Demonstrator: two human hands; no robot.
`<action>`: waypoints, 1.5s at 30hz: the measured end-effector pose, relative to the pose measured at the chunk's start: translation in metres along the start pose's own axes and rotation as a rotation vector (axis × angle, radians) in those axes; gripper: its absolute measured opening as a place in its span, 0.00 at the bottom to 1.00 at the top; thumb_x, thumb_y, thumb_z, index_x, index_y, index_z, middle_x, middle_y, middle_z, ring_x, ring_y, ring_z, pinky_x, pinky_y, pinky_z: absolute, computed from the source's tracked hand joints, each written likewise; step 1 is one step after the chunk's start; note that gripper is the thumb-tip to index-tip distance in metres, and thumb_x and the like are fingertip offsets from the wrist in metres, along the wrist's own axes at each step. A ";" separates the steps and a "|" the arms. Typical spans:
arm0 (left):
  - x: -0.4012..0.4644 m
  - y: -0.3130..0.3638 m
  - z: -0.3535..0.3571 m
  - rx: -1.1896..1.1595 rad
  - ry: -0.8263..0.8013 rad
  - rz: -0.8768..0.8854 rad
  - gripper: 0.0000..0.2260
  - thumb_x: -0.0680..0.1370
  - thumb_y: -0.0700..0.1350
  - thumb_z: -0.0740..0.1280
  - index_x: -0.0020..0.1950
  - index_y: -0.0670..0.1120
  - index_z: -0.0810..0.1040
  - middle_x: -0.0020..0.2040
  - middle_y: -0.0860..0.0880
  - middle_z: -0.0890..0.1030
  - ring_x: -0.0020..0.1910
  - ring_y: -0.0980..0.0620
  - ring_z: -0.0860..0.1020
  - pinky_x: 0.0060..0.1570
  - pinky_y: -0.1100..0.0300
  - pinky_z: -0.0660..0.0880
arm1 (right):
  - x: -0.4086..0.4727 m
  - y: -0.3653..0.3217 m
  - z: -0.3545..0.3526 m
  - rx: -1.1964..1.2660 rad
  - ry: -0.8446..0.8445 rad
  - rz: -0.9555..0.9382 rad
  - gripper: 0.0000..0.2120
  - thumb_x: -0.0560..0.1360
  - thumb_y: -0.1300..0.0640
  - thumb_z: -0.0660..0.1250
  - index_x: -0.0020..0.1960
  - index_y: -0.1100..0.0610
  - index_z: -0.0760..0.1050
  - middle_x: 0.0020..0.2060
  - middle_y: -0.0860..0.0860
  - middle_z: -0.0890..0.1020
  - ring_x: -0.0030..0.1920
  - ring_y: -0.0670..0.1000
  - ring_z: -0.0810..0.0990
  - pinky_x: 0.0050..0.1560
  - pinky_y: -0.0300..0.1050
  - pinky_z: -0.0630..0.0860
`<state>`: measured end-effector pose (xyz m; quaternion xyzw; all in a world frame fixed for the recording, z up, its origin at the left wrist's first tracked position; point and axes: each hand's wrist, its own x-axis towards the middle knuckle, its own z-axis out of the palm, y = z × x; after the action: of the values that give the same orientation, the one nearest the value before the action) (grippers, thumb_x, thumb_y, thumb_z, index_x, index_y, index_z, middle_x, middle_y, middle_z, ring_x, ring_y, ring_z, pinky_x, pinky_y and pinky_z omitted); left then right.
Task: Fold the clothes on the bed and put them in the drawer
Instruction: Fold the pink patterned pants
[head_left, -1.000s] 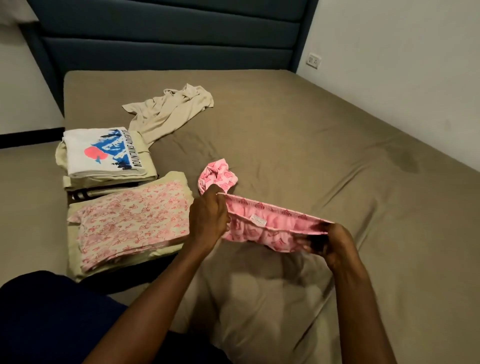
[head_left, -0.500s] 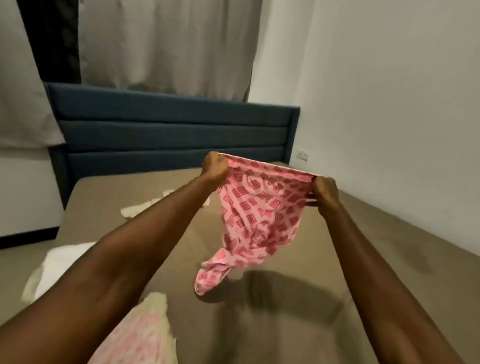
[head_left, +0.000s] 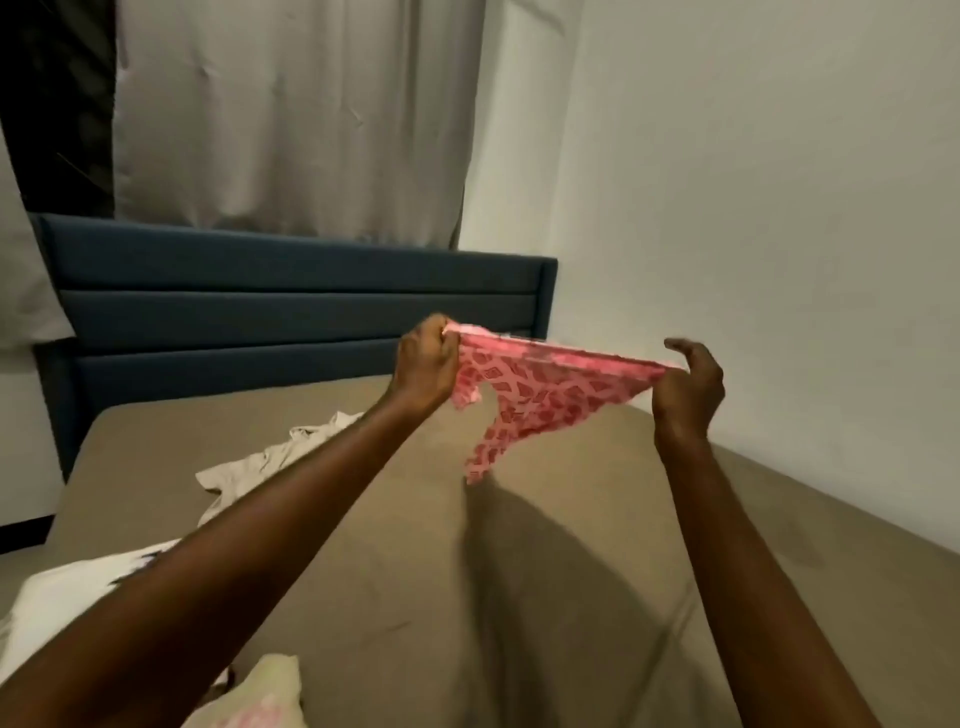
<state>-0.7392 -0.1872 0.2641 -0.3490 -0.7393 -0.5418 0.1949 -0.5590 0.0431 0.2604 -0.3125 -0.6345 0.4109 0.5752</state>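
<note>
A beige garment lies crumpled on the bed; both hands' fingers pinch pink shorts aloft, waistband stretched left-right, fabric hanging down.

A dark blue padded headboard stands at the far end of the bed, which wears a tan sheet. Above the headboard hang pale grey curtains. To its right rises a plain white wall.

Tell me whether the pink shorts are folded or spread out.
Spread out, not folded: the left hand and right hand hold the pink shorts stretched by the waistband in the air above the bed.
</note>
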 end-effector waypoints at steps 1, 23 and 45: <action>-0.036 -0.010 0.000 0.065 -0.023 0.024 0.11 0.85 0.44 0.59 0.54 0.41 0.79 0.47 0.43 0.83 0.41 0.48 0.81 0.38 0.58 0.75 | -0.031 0.016 -0.019 -0.055 0.024 -0.017 0.26 0.70 0.73 0.58 0.61 0.56 0.81 0.56 0.50 0.82 0.55 0.51 0.80 0.50 0.31 0.74; -0.444 -0.110 -0.010 0.173 -0.626 -0.654 0.15 0.82 0.55 0.60 0.48 0.48 0.82 0.41 0.51 0.86 0.38 0.49 0.84 0.43 0.52 0.82 | -0.360 0.216 -0.213 -0.017 -0.271 0.640 0.15 0.80 0.64 0.68 0.61 0.50 0.84 0.50 0.51 0.88 0.48 0.58 0.87 0.47 0.64 0.85; 0.041 0.002 0.036 -0.019 -0.043 -0.511 0.08 0.78 0.37 0.63 0.47 0.37 0.81 0.48 0.40 0.85 0.44 0.42 0.83 0.34 0.57 0.73 | 0.074 0.066 0.040 -0.058 -0.305 0.041 0.13 0.70 0.57 0.57 0.41 0.55 0.80 0.41 0.60 0.85 0.46 0.65 0.86 0.46 0.68 0.84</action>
<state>-0.7624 -0.1407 0.2806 -0.1642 -0.8025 -0.5727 0.0327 -0.6141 0.1321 0.2371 -0.2758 -0.7194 0.4469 0.4546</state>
